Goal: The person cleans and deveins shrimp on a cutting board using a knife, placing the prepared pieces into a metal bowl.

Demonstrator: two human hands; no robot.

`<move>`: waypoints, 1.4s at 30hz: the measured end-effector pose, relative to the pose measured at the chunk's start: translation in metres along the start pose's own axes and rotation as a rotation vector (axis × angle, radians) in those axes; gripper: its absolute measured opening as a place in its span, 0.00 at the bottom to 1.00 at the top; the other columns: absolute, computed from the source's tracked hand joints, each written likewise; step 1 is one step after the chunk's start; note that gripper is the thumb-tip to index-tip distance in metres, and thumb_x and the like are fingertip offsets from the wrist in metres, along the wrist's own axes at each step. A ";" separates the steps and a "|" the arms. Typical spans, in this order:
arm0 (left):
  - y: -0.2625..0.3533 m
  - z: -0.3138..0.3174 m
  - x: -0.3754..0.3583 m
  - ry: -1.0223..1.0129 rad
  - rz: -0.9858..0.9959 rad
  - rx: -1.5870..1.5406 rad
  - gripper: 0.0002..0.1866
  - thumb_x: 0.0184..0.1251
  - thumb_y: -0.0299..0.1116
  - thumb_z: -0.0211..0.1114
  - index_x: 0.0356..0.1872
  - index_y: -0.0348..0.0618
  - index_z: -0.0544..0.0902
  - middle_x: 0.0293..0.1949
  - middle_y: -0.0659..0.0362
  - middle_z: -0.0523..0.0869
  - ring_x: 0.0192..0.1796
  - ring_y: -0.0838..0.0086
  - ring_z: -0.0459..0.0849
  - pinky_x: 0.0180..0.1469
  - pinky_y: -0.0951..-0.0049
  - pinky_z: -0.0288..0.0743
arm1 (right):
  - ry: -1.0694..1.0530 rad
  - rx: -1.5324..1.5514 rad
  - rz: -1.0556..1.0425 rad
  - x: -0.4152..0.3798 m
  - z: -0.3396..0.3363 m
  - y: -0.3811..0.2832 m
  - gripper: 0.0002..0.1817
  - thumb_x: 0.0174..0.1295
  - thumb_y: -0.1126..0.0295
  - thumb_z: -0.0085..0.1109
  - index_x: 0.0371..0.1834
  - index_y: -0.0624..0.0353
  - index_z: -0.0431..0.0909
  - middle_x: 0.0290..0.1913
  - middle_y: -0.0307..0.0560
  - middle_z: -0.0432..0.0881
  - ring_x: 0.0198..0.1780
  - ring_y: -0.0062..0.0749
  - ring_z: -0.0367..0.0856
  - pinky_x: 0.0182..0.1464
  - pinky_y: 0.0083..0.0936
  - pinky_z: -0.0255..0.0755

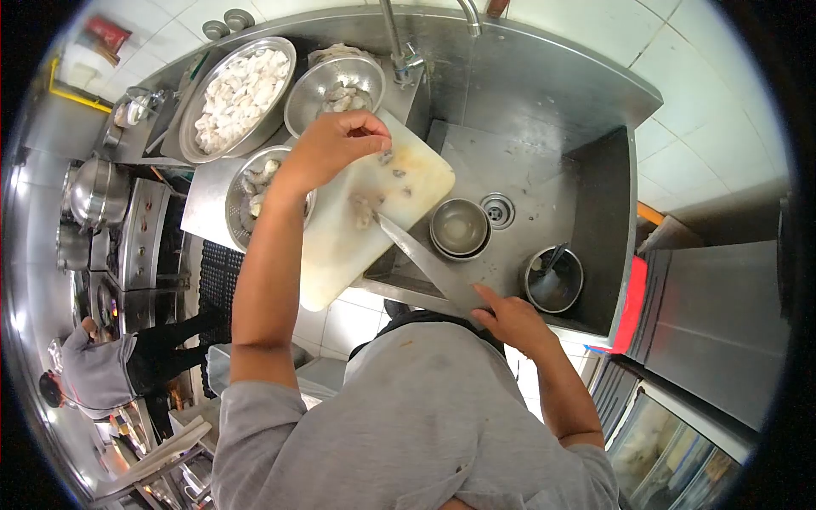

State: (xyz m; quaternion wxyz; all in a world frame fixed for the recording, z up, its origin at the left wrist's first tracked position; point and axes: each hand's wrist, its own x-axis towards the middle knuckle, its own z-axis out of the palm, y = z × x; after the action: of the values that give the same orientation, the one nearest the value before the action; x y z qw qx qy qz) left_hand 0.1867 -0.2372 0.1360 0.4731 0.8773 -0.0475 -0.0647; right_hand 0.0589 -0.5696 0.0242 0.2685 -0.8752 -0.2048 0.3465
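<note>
My right hand (512, 321) is wrapped round the handle of a large knife (429, 265), whose tip rests by a small greyish shrimp-like piece (364, 211) on the white cutting board (327, 270). Over the board's upper part, my left hand (347, 143) has thumb and fingers pinched together; a small dark bit shows just under the fingertips, too small to name. Several dark scraps (399, 173) lie on the board to the right. Behind my left hand a perforated bowl (299, 104) holds grey pieces, and another colander (235, 202) of them sits left of the board.
A large basin (189, 136) of white pieces stands at the back left. In the sink (531, 161) are stacked metal bowls (459, 228) near the drain and a pot (554, 293) with a utensil. A faucet (408, 61) rises behind. Another person (98, 370) stands at far left.
</note>
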 end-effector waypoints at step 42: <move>-0.162 0.059 0.024 0.091 0.084 0.455 0.06 0.58 0.31 0.63 0.33 0.40 0.83 0.36 0.48 0.84 0.40 0.52 0.83 0.43 0.57 0.75 | 0.005 0.525 0.333 -0.043 -0.023 0.016 0.17 0.64 0.71 0.57 0.56 0.58 0.76 0.20 0.38 0.78 0.19 0.18 0.75 0.23 0.19 0.71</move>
State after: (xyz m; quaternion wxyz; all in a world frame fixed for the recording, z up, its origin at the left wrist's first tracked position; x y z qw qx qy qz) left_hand 0.2042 -0.2004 -0.0337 0.2674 0.9606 -0.0760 0.0073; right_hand 0.0491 -0.6127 0.0497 0.4253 -0.7983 0.0384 0.4246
